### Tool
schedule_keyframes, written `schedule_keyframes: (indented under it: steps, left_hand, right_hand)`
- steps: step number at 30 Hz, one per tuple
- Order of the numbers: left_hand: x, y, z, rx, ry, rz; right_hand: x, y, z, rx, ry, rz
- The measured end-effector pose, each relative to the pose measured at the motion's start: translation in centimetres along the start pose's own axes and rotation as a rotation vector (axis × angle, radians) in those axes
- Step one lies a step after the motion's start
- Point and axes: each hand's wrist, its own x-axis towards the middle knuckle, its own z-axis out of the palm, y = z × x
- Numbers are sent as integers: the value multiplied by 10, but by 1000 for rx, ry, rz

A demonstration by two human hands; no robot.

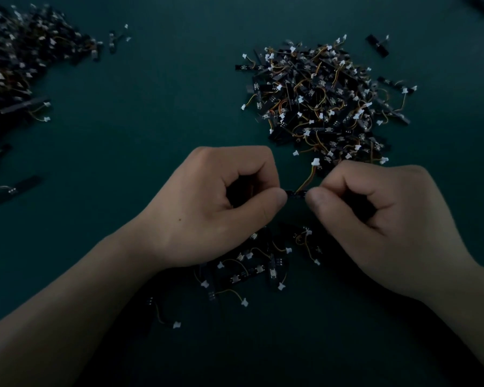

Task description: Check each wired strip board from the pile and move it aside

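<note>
Left hand (207,208) and right hand (380,219) pinch 1 strip board (296,194) between their thumbs.

dim, underexposed view with dark, slightly blurred, warped edges.

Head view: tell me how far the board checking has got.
Done, probably: the wide heap of black wired strip boards at far left, plus a few loose boards nearest the camera; which heap is checked cannot be confirmed. In hand: the left hand and right hand pinch one black strip board with an orange wire and white plug. Left: the dense pile of boards ahead on the right, large.
</note>
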Motion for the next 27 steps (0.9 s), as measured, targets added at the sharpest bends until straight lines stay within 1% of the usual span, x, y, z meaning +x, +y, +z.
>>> schedule_keyframes:
  steps: [3, 12, 15, 19, 23, 27]
  left_hand:
    - [-1, 0, -1, -8, -5, -1]
    - [0, 1, -1, -28, -35, 8]
    - [0, 2, -1, -39, -49, 11]
    - [-1, 2, -4, -111, -102, 32]
    - [-1, 2, -4, -71, -108, 60]
    - [-2, 2, -5, -122, -121, 86]
  right_hand:
    - [0, 0, 2, 13, 30, 33]
    - [0, 0, 2, 47, -30, -8]
    - [0, -1, 2, 51, -25, 5]
    - [-1, -1, 1, 74, -110, 9]
    - [-1, -1, 1, 78, -107, -11]
    - [-2, -1, 0, 149, -136, -4]
